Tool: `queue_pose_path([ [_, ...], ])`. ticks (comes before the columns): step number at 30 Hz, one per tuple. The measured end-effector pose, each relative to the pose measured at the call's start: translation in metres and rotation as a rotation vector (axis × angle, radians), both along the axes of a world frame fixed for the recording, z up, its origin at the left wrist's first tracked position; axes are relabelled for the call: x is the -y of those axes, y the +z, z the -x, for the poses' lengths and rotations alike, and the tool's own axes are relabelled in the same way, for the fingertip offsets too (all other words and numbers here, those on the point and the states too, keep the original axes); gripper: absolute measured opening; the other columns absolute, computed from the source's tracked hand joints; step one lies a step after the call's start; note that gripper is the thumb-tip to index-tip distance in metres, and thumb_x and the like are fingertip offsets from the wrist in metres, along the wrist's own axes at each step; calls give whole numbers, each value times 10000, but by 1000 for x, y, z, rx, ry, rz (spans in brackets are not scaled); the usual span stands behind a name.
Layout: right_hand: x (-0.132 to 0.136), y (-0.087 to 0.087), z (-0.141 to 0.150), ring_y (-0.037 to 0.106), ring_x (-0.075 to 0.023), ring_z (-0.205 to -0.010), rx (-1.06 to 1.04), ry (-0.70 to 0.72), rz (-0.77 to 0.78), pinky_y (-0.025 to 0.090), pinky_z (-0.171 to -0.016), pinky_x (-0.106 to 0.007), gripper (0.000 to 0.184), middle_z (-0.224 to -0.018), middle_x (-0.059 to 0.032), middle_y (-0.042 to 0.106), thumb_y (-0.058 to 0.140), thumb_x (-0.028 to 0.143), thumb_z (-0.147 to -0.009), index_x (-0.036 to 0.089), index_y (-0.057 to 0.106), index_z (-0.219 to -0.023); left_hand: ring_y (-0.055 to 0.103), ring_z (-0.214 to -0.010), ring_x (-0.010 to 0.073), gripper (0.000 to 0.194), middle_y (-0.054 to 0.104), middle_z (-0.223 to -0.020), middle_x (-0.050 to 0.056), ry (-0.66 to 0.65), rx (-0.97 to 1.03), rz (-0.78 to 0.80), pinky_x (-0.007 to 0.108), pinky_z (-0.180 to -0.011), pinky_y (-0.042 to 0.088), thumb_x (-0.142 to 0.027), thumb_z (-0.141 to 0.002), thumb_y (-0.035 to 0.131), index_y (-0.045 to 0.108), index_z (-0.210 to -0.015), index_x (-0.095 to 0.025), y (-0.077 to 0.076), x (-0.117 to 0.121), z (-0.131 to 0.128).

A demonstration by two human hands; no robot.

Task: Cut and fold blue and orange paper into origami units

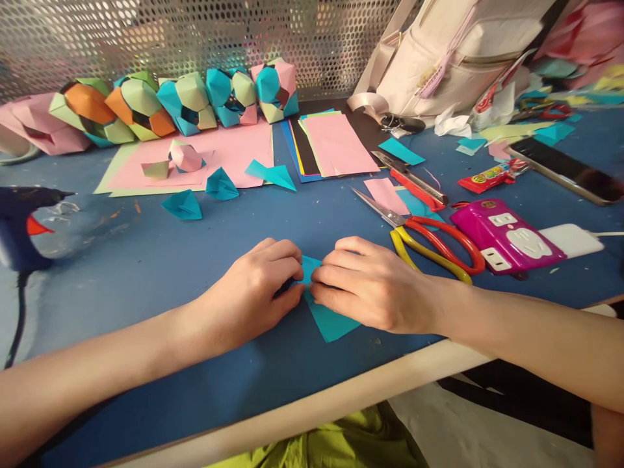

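A: Where is the paper, and why there?

B: On the bench, near its front edge, one corner aimed at that edge; I'd guess the spot lets both forearms come in low, with the hard top backing the sheet.

A: And the hands?

B: The left hand grips the paper's left side between thumb and bent fingers; the right hand has hold of it from the other side, fingers bunched (the undersides of the tips are hidden); facing each other so closely, they probably stop it slipping.

A: What lies farther out?

B: The scissors are just beyond the right hand, handles nearer the front edge than the points, likely for easy reach; two folds lie apart, toward the back edge; the glue gun is well to the left, seemingly out of the hands' way.

A: And those balls?

B: In a row along the back edge, before the mesh; presumably that leaves the front free for handwork.
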State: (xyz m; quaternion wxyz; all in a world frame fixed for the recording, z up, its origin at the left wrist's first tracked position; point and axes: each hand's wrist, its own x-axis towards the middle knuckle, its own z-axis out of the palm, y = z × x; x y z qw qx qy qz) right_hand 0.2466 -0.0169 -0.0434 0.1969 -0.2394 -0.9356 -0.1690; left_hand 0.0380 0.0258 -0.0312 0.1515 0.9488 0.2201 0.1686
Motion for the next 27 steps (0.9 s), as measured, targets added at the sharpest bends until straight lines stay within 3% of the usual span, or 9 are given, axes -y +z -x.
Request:
queue_pose_path([
  [21,3,-3,2,466,-158,-713,-34,-21,47,375,-740,-322,253,-685,-18,593,485,113,-917,150,658,-736,551,-811,210,62,620,-906,117,8,-7,-24,349,-726,490,-140,-834,573,616,-805,-108,-2,4,-3],
  [27,6,4,2,493,-174,-734,15,-17,105,386,-771,-340,287,-739,-41,631,511,292,-941,132,678,-771,549,-816,215,65,620,-904,118,-1,2,-63,363,-735,495,-154,-835,578,596,-784,-118,-3,4,-2],
])
